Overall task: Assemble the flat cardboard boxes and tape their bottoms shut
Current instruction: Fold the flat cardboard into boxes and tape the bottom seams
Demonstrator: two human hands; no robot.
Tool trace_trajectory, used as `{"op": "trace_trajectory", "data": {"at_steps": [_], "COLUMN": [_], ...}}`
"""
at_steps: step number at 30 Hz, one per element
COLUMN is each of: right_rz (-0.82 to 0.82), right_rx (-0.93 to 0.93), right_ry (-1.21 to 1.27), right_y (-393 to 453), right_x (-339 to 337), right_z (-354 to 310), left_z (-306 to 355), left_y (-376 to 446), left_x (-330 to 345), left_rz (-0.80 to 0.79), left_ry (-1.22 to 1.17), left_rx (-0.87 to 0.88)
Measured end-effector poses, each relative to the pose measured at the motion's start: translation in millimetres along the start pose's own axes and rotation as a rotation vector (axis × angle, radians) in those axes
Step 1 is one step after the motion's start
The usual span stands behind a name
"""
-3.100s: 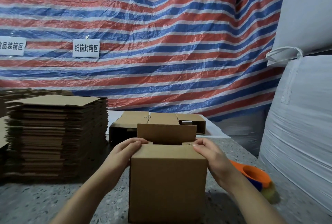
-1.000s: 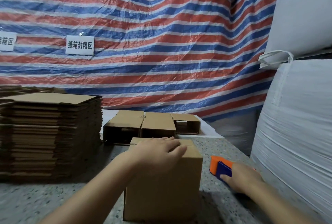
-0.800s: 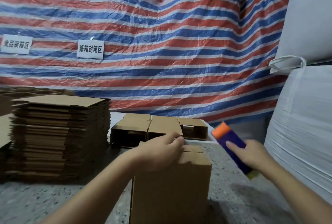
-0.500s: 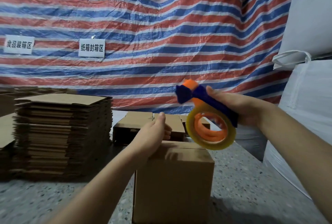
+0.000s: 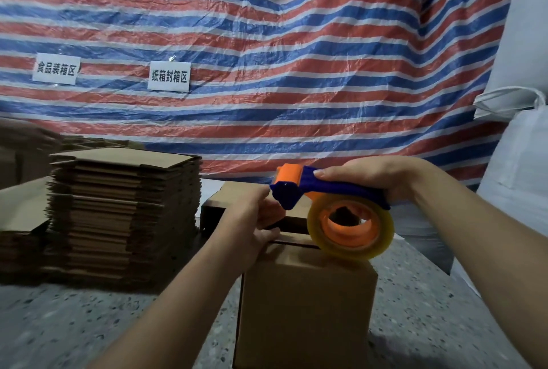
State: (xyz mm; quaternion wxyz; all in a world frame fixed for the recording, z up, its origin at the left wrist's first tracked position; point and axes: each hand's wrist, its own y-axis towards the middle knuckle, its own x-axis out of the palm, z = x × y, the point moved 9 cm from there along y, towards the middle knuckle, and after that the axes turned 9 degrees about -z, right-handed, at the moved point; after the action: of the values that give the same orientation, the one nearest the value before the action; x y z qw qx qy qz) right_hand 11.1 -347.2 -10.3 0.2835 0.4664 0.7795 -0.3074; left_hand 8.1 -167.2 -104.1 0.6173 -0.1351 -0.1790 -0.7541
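An assembled cardboard box (image 5: 305, 309) stands on the speckled table (image 5: 89, 324) right in front of me, its top flaps folded down with a dark gap at the far edge. My right hand (image 5: 373, 176) grips the blue handle of an orange and blue tape dispenser (image 5: 332, 188). Its clear tape roll (image 5: 382, 238) rests on the box top. My left hand (image 5: 246, 220) sits at the box's far left top edge. Its thumb and fingers close at the dispenser's blue nose and seem to pinch the tape end, which is too clear to make out.
A tall stack of flat cardboard boxes (image 5: 124, 214) stands at the left. Assembled boxes (image 5: 234, 191) lie behind the one in front. Big white sacks (image 5: 519, 176) crowd the right side. A striped tarp (image 5: 267, 42) with two paper signs hangs behind.
My right hand picked the tape dispenser up from the table at the right and brought it down onto the box top. My left hand moved from pressing the flaps to the dispenser's nose.
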Motion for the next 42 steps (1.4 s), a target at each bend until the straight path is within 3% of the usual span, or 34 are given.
{"op": "trace_trajectory", "data": {"at_steps": [14, 22, 29, 34, 38, 42], "right_rz": [0.015, -0.073, -0.052, -0.018, -0.022, -0.042], "right_rx": [0.023, 0.169, 0.266, 0.293, 0.314, 0.352], "right_ry": [0.001, -0.076, -0.143, -0.129, -0.127, -0.186], "right_y": [2.3, -0.5, -11.9, -11.8, -8.9, -5.0], "right_x": [-5.0, -10.2, -27.0, -26.8, -25.2, -23.6], "right_z": [5.6, 7.4, 23.6, 28.3, 25.9, 20.9], "left_z": [1.3, 4.2, -1.4, -2.2, 19.9, 48.2], "left_y": [-2.8, -8.9, -9.9, -5.6, -16.4, -19.3], "left_x": [-0.6, -2.1, -16.7, -14.1, -18.4, -35.6], "left_rz": [-0.001, 0.183, 0.342, 0.227, 0.243, 0.260], "left_ry": [-0.004, 0.078, -0.209, -0.287, 0.011, 0.530], "left_rx": [0.009, 0.069, 0.031, 0.086, 0.125, 0.276]}}
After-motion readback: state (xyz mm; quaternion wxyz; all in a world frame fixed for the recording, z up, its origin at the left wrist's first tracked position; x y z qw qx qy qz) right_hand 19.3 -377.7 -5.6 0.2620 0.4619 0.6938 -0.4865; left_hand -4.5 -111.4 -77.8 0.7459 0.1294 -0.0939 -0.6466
